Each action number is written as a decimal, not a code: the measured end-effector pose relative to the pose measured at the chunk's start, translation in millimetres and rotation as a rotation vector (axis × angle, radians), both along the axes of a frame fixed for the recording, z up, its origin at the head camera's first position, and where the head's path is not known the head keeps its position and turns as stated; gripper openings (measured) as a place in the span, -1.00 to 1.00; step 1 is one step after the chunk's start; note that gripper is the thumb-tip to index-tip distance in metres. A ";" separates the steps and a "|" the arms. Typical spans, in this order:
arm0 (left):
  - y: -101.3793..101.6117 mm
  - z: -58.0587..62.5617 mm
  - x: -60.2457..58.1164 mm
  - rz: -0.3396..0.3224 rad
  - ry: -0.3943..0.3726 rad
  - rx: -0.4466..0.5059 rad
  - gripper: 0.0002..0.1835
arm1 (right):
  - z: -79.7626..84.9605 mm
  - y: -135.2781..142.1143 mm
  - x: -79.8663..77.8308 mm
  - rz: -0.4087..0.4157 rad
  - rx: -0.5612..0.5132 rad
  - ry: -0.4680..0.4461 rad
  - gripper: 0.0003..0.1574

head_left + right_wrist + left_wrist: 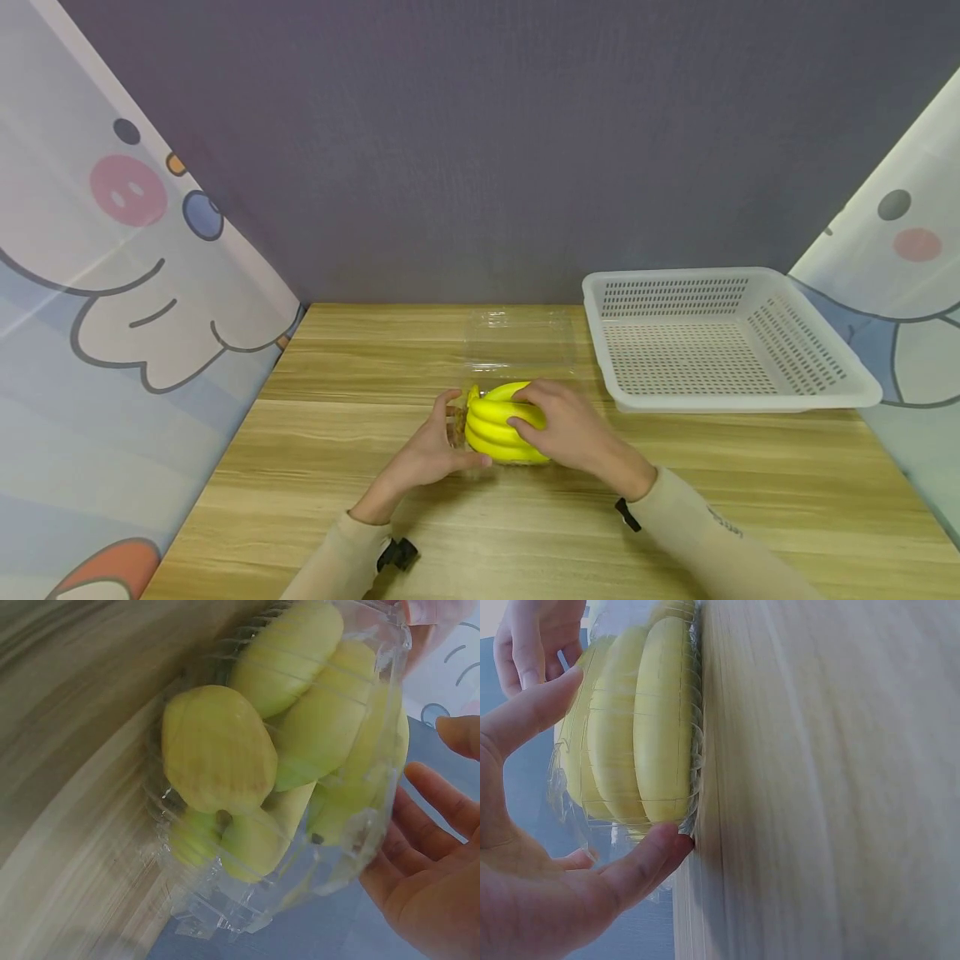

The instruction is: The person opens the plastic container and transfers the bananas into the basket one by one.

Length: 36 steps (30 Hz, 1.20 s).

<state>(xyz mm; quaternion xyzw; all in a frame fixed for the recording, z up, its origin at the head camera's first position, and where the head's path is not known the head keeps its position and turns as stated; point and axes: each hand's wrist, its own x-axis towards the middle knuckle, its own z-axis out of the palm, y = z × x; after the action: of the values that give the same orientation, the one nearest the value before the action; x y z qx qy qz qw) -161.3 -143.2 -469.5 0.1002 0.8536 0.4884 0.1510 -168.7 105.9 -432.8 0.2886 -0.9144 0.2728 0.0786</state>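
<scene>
A bunch of yellow bananas [498,435] lies in a clear plastic clamshell box [225,904] on the wooden table. Behind the bananas, the box's see-through lid [517,340] is laid back flat. My left hand [429,450] grips the box's left end, thumb and fingers spread around it. In the left wrist view its fingertips are right at the box's lower edge. From above, my right hand [566,425] rests on the bananas, fingers spread over their right part. The right wrist view shows the banana ends through the box wall.
A white perforated plastic basket [735,403] stands at the back right of the table [360,350]. A dark grey wall panel [480,150] rises behind the table. Cartoon-printed curtains hang at both sides.
</scene>
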 end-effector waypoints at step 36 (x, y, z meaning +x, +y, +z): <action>1.6 0.4 -0.8 0.009 -0.009 -0.009 0.26 | -14.6 -11.4 -8.1 0.100 0.221 -0.060 -0.18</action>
<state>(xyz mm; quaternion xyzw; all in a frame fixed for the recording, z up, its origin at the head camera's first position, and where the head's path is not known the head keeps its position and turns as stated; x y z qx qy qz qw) -162.1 -141.6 -469.1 0.0936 0.8555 0.4856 0.1531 -176.8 94.5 -447.4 0.3325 -0.9253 0.1825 0.0055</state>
